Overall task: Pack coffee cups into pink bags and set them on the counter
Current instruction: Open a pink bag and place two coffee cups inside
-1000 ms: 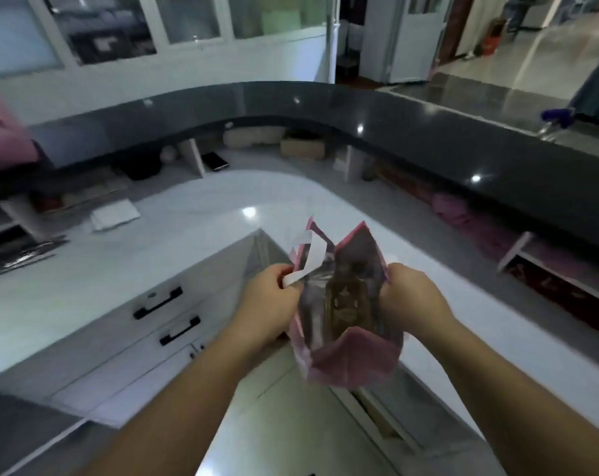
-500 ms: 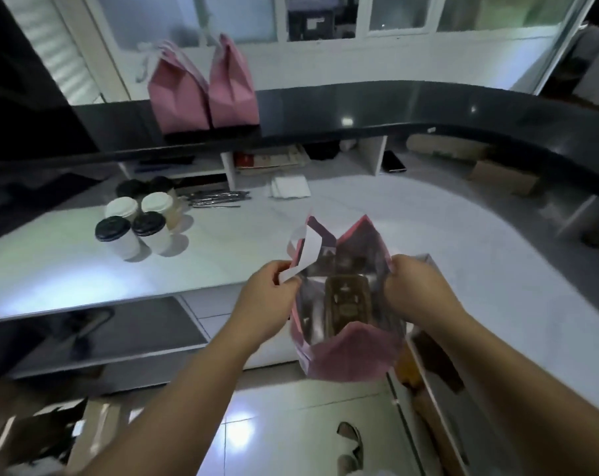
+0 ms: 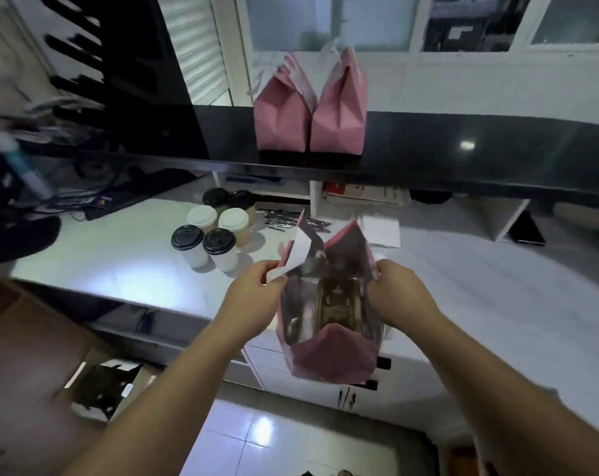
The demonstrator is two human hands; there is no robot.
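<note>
Open bag (image 3: 332, 359): pink, foil-lined, mouth up, held in the air before the worktop (image 3: 480, 290) edge. Left hand (image 3: 253, 304) pinches the left rim by a white strip; right hand (image 3: 399, 298) grips the right rim, fingers curled on it. Cups (image 3: 219, 235): six, lidded, upright on the worktop, ahead and left of the bag, nearer the left hand. Packed bags (image 3: 310, 118): two, side by side on the black counter (image 3: 463, 149), beyond. Judgement: a cup goes in upright, so a hand must let go first, likely the left.
</note>
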